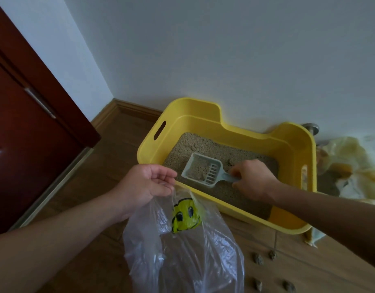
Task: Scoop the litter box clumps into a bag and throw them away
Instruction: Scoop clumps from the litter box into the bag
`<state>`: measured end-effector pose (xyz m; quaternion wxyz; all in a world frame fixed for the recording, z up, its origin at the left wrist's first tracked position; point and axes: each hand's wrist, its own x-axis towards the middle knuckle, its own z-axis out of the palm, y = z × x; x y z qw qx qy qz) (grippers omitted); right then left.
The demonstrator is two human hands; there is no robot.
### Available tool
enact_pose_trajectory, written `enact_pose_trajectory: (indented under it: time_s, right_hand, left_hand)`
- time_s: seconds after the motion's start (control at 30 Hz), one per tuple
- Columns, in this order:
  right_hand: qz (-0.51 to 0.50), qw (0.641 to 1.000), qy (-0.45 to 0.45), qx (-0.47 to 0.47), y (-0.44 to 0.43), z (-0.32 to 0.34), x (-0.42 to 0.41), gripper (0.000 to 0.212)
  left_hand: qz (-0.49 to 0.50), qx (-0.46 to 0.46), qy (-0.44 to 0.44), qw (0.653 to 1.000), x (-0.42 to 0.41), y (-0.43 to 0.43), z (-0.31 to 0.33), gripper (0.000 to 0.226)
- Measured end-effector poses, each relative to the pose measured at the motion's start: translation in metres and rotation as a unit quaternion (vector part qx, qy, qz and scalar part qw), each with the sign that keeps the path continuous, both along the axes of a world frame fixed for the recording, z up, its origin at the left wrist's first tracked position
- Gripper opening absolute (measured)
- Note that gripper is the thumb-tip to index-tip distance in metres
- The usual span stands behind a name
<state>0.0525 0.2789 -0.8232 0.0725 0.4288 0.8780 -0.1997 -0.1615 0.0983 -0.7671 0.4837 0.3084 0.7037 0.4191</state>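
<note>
Wood flooring (110, 149) runs into a corner of white wall (224, 49), with a dark red door (23, 123) standing along the left edge. Just right of it the left hand (146, 185) hangs at the near left corner of the litter box, its fingers curled in against the thumb and pinching the top edge of a clear plastic bag (182, 250). The bag droops below the hand and carries a yellow smiley print (185, 214). Behind it, against the wall, sits the yellow litter box (203, 115), part filled with sandy litter (195, 144). A pale grey scoop (203, 172) is inside the box, low over the litter near the front wall. Its long axis runs diagonally: the open mouth points up and left toward the box's far left corner, and the slotted end and handle trail down to the right. Some litter lies in its pan. The right hand (252, 178) has its fingers wrapped round the handle. On the floor in front of the box, lower right, lie four small dark clumps (258, 259), well apart from the bag. Past the box's right wall a crumpled yellowish bag (351, 166) sits near a metal doorstop (310, 127)
</note>
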Motion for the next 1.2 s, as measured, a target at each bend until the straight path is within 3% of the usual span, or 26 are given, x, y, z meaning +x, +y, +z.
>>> enact_pose_trajectory:
  time_s: [0.63,1.03,1.2]
  right_hand:
    - [0.036,0.999,0.011,0.035,-0.003,0.045,0.033,0.022]
    - [0.153,0.985,0.074,0.02,-0.042,0.092,0.06,0.015]
    - [0.214,0.976,0.048,0.003,-0.066,0.098,0.062,0.015]
  left_hand:
    - [-0.006,0.005,0.027,1.0,-0.004,-0.006,-0.001,0.037]
    - [-0.02,0.004,0.039,0.999,0.0,-0.006,-0.001,0.04]
    - [-0.024,0.002,0.029,0.999,0.001,-0.006,0.0,0.039]
